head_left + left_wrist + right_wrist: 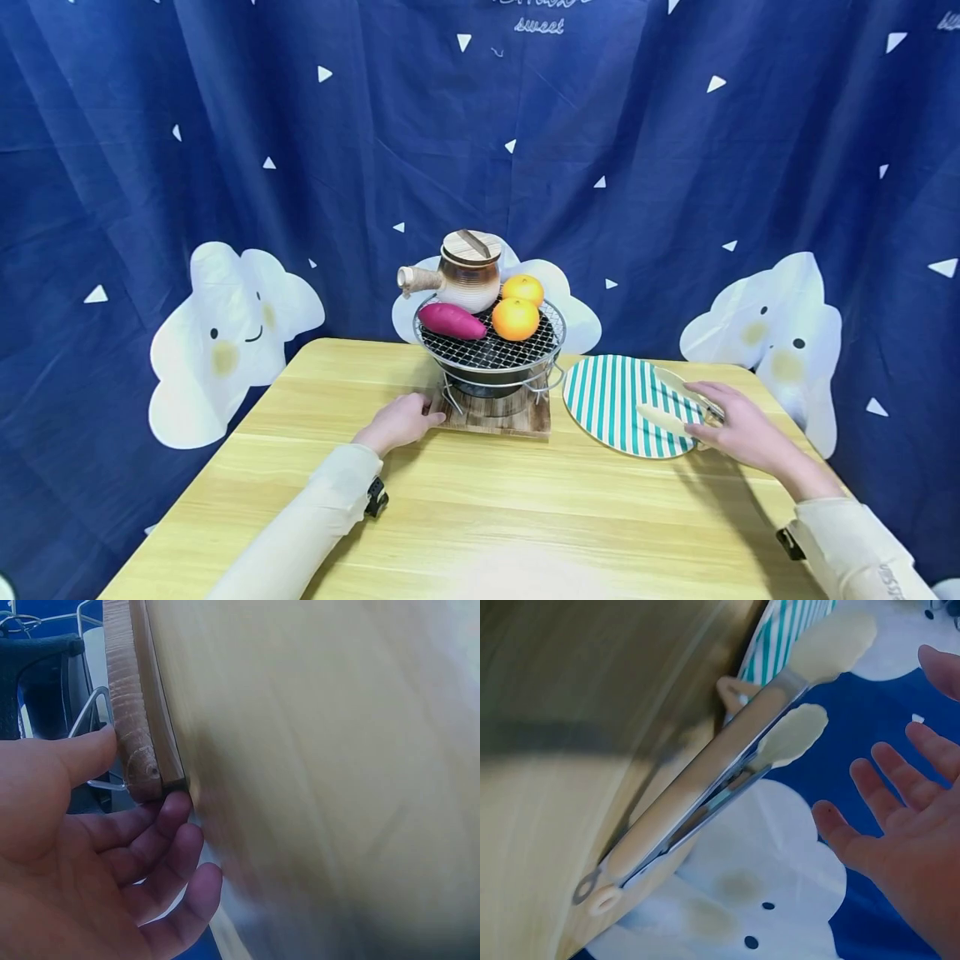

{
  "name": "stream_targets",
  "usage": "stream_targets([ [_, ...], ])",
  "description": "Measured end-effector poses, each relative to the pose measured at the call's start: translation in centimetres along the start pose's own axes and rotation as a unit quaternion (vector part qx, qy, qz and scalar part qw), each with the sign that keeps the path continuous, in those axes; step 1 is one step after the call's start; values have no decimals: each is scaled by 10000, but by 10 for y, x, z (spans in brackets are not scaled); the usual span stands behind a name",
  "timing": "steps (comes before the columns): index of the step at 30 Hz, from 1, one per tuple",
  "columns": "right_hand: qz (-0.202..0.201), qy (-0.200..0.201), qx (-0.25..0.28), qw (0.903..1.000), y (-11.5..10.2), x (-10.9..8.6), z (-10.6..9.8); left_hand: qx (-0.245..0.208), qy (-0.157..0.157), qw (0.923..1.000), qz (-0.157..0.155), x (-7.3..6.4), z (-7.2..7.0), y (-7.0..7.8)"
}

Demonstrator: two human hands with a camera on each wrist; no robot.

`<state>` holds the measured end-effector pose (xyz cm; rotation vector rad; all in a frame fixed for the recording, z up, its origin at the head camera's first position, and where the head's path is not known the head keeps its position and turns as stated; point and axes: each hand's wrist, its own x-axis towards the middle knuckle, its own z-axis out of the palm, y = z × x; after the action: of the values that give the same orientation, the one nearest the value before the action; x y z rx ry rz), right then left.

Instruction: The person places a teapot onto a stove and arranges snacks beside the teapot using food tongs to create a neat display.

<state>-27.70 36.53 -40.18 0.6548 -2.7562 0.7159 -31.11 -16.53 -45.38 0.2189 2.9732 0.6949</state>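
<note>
My left hand (401, 421) grips the near left corner of a square wooden board (487, 421), thumb on its upper side and fingertips at its lower edge in the left wrist view. A round charcoal grill (491, 367) with a wire mesh stands on this board. On the mesh sit a clay pot (468, 283) with a wooden lid, a purple sweet potato (452, 321) and two oranges (516, 319). My right hand (742, 429) is spread beside the tongs (697, 776), fingers apart from them in the right wrist view. Cream tips of the tongs lie over a green-striped round mat (607, 404).
The light wooden table (480, 492) carries everything. A dark blue curtain (420, 117) with white clouds and triangles hangs right behind it. The mat lies to the right of the grill, close to the table's right edge.
</note>
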Motion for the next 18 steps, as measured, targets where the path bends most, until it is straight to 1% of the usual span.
stream_targets([
  [7, 67, -159, 127, 9998, -18, 5, 4, 29, 4, 10000, 27, -1, -2, 1],
  [13, -75, -68, 146, 9998, -32, 8, 12, 21, -30, 10000, 62, -4, -4, 1],
  [18, -198, -155, 232, 9994, -48, 13, 15, 117, -18, 9999, 69, -6, -6, 1],
])
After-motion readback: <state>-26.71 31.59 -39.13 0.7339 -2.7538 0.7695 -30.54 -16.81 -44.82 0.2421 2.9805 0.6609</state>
